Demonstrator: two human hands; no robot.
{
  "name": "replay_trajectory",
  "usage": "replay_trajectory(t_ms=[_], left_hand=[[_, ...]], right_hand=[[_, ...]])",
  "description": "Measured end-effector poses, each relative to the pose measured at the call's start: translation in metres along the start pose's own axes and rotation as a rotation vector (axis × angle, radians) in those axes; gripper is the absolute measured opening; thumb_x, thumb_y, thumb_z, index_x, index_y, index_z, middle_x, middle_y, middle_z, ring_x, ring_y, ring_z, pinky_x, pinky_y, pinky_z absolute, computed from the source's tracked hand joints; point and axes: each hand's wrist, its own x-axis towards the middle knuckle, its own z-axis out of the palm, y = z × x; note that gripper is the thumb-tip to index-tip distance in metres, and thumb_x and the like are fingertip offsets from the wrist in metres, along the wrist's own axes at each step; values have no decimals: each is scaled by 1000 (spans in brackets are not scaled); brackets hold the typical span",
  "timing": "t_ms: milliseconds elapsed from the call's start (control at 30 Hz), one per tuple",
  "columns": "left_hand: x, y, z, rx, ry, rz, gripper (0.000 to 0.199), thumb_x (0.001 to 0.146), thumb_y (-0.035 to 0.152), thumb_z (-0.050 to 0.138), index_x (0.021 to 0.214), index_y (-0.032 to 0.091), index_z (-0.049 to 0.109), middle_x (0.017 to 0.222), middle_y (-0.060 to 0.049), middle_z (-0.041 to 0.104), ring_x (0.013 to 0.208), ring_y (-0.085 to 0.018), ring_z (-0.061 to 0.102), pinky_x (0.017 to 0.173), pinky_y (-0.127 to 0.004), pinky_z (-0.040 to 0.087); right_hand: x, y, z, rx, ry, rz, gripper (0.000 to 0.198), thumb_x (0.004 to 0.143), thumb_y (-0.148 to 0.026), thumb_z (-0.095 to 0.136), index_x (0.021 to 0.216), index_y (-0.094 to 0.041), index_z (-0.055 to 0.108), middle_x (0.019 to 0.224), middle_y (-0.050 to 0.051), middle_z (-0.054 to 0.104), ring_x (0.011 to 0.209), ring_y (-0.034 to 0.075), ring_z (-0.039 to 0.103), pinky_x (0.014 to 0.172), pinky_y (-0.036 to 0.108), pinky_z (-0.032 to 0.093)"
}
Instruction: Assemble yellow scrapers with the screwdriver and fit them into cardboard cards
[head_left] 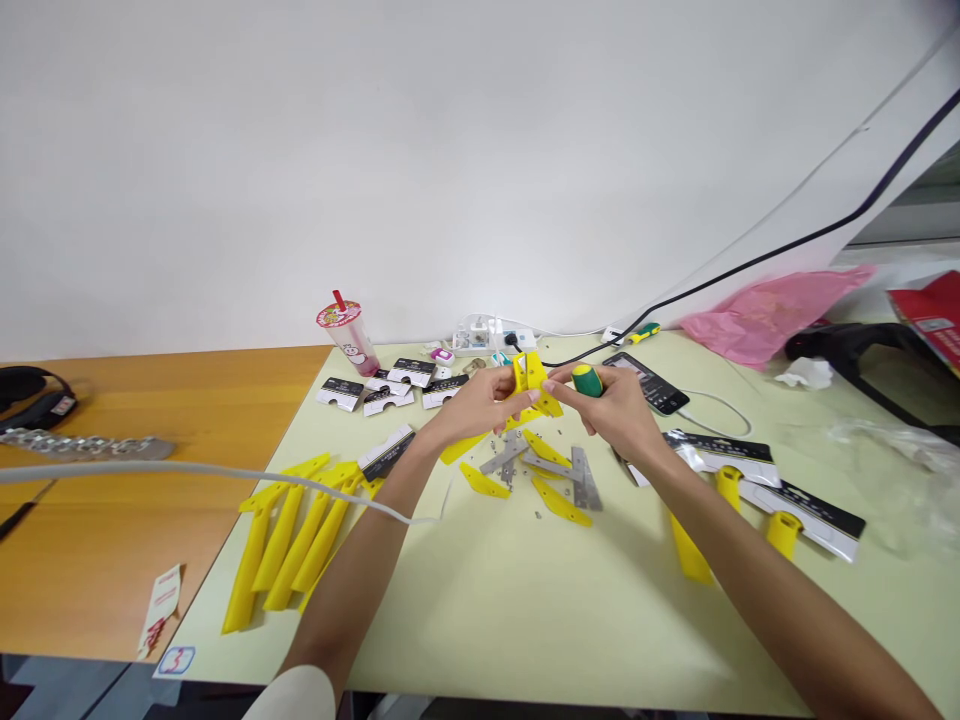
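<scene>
In front of me, my left hand (487,402) grips a yellow plastic scraper head (531,380) with small holes. My right hand (609,408) is closed around a green-handled screwdriver (587,380), its thumb and finger also at the right side of the yellow head. The screwdriver's shaft is hidden by the hand. Beneath both hands lie metal blades (586,482), yellow plastic plates (561,502) and several tiny screws scattered on the table. By my left forearm rests a row of yellow scraper handles (279,545). More yellow handles (688,548) lie under my right forearm.
Black-and-white packaging cards (386,452) lie left, others right. A lidded drink cup (349,340) stands at the back left. Behind my hands are a power strip (480,336) and a phone (651,384). A white cable (225,468) crosses the left foreground; a pink bag (769,315) sits right.
</scene>
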Motion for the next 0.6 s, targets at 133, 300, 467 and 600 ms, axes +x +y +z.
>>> replay_trajectory(t_ms=[133,300,467,600], left_hand=[[1,-3,-1,24,-10,9,44,99,57,73,112,16,72,81,-3,63,63,-12,57,52,-23,46],[2,-5,-2,23,-26,24,47,98,60,73,112,16,71,84,-2,63,66,-12,58,52,-23,46],[2,-7,-3,41,-35,27,47,98,61,73,107,16,68,82,-1,62,63,-12,58,53,-25,48],[1,-5,-3,47,-39,14,46,99,61,71,108,16,67,80,0,62,59,-11,55,56,-27,48]], right_hand=[[0,0,1,7,-8,2,45,74,-61,95,79,-18,82,107,9,84,40,5,44,35,27,35],[1,1,0,7,-9,11,48,72,-62,96,80,-17,83,105,10,84,41,6,45,35,26,35],[2,3,-1,-8,-7,24,48,71,-62,96,81,-17,84,100,9,83,41,6,45,36,26,35],[3,5,-2,-13,-4,21,47,71,-62,96,82,-18,84,98,8,83,42,7,45,37,27,34]])
